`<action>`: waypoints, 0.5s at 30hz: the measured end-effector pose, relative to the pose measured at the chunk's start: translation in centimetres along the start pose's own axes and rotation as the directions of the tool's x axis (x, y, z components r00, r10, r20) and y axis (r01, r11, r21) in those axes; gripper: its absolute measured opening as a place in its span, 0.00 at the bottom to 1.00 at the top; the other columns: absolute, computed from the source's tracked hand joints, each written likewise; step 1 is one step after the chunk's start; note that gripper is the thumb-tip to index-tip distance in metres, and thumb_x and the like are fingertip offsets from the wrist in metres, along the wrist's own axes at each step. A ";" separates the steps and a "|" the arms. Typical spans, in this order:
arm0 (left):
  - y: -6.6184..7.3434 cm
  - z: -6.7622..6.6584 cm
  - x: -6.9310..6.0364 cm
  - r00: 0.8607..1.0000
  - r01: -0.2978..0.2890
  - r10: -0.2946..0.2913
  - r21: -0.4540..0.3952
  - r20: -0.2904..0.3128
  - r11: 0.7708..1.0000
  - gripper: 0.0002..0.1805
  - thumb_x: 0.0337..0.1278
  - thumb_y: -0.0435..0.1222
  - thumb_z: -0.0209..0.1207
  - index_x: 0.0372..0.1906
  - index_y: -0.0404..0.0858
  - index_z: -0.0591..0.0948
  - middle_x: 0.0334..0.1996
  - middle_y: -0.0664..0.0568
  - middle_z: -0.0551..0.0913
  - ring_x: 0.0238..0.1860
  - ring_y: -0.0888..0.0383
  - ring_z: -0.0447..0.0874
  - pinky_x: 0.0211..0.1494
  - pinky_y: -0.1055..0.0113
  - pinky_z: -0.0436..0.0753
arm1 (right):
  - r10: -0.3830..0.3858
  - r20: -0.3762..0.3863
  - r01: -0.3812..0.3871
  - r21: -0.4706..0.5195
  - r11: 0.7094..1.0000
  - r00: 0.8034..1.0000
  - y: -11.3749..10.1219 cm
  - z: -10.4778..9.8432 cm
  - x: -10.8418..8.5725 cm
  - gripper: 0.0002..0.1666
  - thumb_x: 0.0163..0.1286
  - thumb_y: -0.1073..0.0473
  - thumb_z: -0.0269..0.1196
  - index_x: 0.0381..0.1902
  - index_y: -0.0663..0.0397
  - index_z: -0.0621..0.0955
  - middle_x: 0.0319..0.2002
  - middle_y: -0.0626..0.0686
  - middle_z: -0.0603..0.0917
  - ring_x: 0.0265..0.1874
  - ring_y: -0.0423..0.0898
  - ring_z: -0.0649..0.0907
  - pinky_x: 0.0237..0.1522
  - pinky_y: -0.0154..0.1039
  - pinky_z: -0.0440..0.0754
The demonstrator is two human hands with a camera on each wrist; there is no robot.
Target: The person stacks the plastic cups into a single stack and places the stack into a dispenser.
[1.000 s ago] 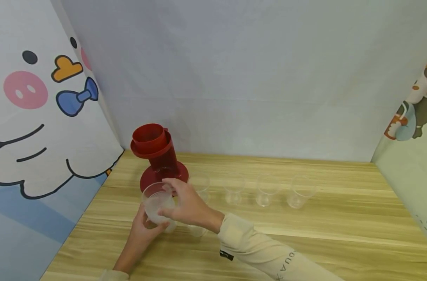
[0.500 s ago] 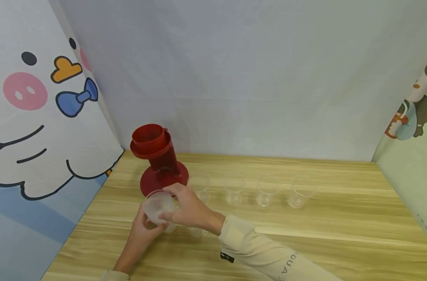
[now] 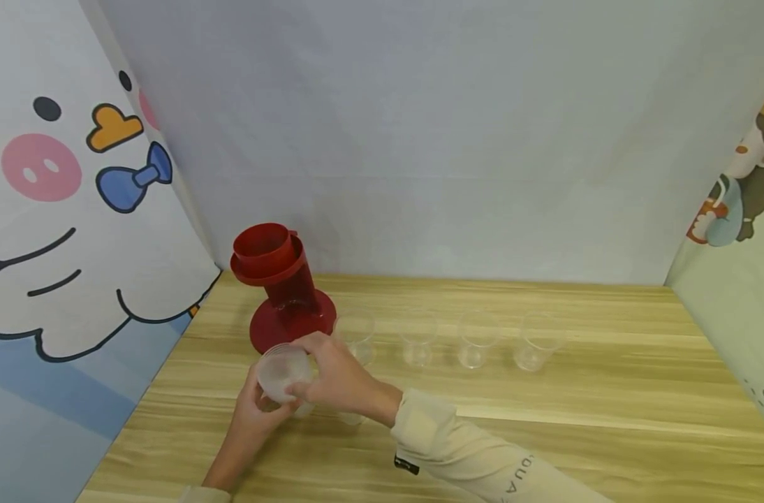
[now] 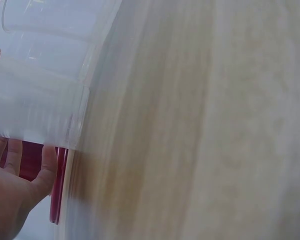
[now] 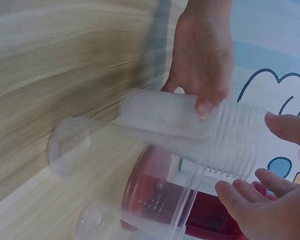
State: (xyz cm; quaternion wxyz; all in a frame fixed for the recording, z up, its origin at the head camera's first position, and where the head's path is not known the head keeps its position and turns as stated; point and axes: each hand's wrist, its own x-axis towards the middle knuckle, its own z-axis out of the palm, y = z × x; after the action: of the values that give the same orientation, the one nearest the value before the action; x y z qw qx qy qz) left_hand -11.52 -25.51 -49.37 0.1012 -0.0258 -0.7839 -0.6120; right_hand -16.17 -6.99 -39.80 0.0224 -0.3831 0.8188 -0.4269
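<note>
Ribbed plastic cup stack (image 5: 232,137), woodgrain table (image 3: 608,419)

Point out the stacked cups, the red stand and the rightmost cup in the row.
Stacked cups (image 5: 177,119): right wrist view, on the stack's side wall.
Red stand (image 3: 290,290): head view, on its column.
Rightmost cup (image 3: 538,344): head view, on its side wall.

A stand (image 3: 292,297) sits on the bench (image 3: 608,419), near its far left corner. To its right, along the far edge, runs a row of four cups (image 3: 417,342), the leftmost just beside the stand's base. Before the stand, toward the left edge, the left hand (image 3: 256,405) holds a stack of cups (image 3: 284,374). A single cup (image 5: 117,167), partly hidden, appears to stand before the row's leftmost cup. Behind the far edge is a backdrop (image 3: 420,140).
</note>
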 end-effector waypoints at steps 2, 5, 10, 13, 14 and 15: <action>0.1 0.0 0.0 1.000 0.000 0.000 0.001 -0.005 1.000 0.43 0.45 0.23 0.67 0.67 0.37 0.60 0.55 0.53 0.69 0.54 0.64 0.69 0.51 0.75 0.70 | -0.020 -0.002 0.020 -0.011 1.000 1.000 -0.1 -0.1 -0.1 0.29 0.55 0.56 0.70 0.55 0.56 0.77 0.50 0.48 0.78 0.49 0.41 0.74 0.49 0.32 0.73; 0.2 0.1 -0.1 1.000 -0.003 0.003 -0.005 -0.007 1.000 0.43 0.45 0.23 0.67 0.68 0.37 0.60 0.55 0.52 0.68 0.54 0.63 0.69 0.51 0.76 0.71 | -0.056 -0.004 0.056 -0.025 0.998 0.998 -0.2 -0.5 -0.2 0.30 0.56 0.56 0.70 0.55 0.57 0.76 0.51 0.50 0.77 0.49 0.43 0.75 0.49 0.31 0.73; 0.3 0.1 0.0 1.000 0.012 -0.012 0.001 0.004 1.000 0.43 0.46 0.25 0.67 0.68 0.38 0.59 0.57 0.50 0.67 0.55 0.63 0.68 0.51 0.75 0.71 | -0.081 0.010 0.081 -0.019 0.997 0.997 -0.6 -1.4 -0.5 0.31 0.56 0.56 0.69 0.57 0.59 0.74 0.52 0.52 0.76 0.48 0.43 0.76 0.49 0.29 0.73; 0.5 0.0 0.0 0.999 0.041 -0.042 0.009 0.016 0.999 0.43 0.48 0.27 0.67 0.69 0.39 0.58 0.58 0.49 0.66 0.55 0.63 0.67 0.51 0.75 0.71 | -0.100 0.006 0.100 -0.031 0.994 0.995 -0.8 -1.9 -0.7 0.31 0.56 0.56 0.69 0.57 0.59 0.74 0.52 0.53 0.76 0.48 0.41 0.76 0.50 0.29 0.73; 0.5 0.0 -0.1 0.998 0.051 -0.052 0.010 0.020 0.999 0.43 0.48 0.28 0.67 0.69 0.40 0.57 0.59 0.49 0.66 0.55 0.62 0.67 0.52 0.74 0.71 | -0.106 0.002 0.106 -0.034 0.994 0.994 -0.9 -2.0 -0.8 0.31 0.56 0.56 0.69 0.57 0.58 0.74 0.52 0.52 0.76 0.48 0.40 0.75 0.51 0.29 0.73; 0.5 0.0 -0.1 0.998 0.060 -0.060 0.013 0.024 0.998 0.44 0.49 0.28 0.67 0.69 0.40 0.57 0.59 0.49 0.66 0.56 0.62 0.67 0.52 0.74 0.71 | -0.114 -0.002 0.114 -0.039 0.993 0.993 -0.9 -2.1 -0.9 0.31 0.56 0.56 0.70 0.56 0.58 0.74 0.51 0.52 0.77 0.48 0.40 0.75 0.51 0.30 0.73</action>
State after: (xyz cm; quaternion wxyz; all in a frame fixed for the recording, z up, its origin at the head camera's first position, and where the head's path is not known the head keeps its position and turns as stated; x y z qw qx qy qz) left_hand -11.30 -25.40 -48.87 0.0734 -0.0093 -0.7894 -0.6095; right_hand -15.79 -5.30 -38.09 -0.0112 -0.4287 0.8038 -0.4123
